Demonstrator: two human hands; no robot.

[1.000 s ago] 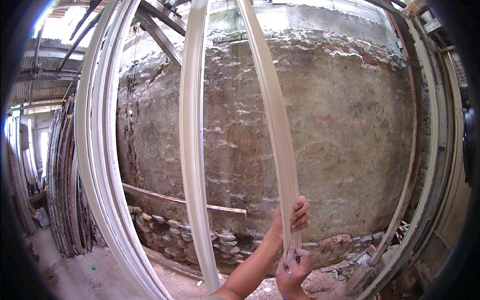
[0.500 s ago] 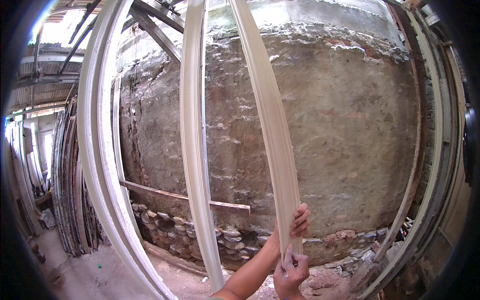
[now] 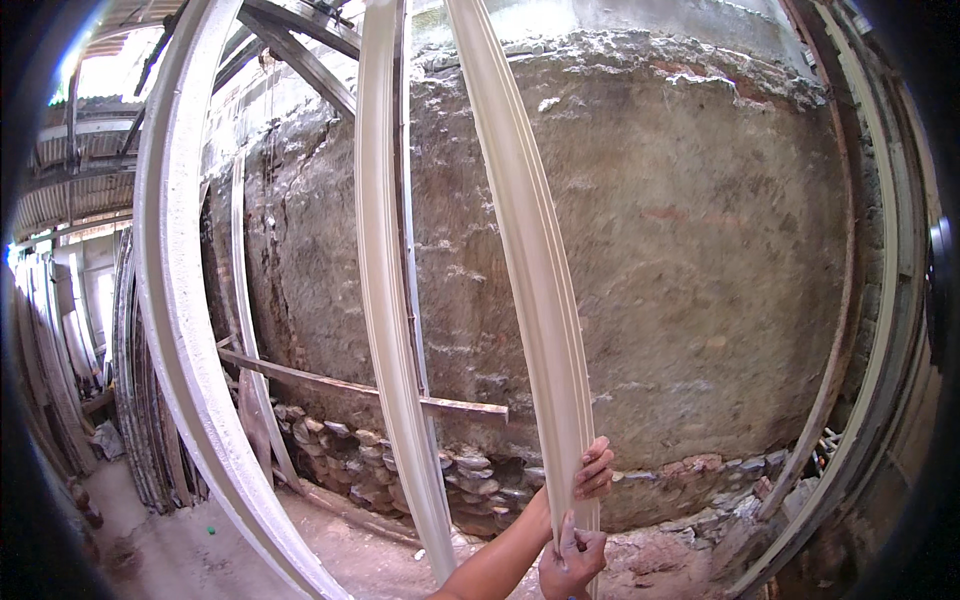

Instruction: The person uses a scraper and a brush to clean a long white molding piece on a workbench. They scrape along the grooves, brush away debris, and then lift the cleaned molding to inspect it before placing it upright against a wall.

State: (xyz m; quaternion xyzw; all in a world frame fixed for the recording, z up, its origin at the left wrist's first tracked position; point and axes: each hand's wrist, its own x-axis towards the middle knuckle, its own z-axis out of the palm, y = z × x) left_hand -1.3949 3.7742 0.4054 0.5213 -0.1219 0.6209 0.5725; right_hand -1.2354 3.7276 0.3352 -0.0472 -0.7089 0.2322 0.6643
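Observation:
A long cream moulding strip (image 3: 532,250) with grooved edges rises from my hands to the top of the view, leaning to the left. My left hand (image 3: 595,470) reaches behind its lower part, and the fingers curl round the right edge. Just below, my right hand (image 3: 573,568) pinches the strip near its lower end, thumb pointing up on the front face. The hidden palm of my left hand lies behind the strip. To the left stands another cream moulding strip (image 3: 383,260), upright and apart from my hands.
A thick white strip (image 3: 165,260) curves up the left side. Behind is a rough plastered wall (image 3: 690,270) with stones (image 3: 350,460) at its base. A horizontal wooden bar (image 3: 310,380) crosses behind the strips. Long boards (image 3: 140,390) lean at far left; a beam (image 3: 850,230) stands at right.
The held strip has turned slightly, showing more of its grooved right edge. Both hands sit a little lower in view, still gripping it. The whole view has shifted slightly.

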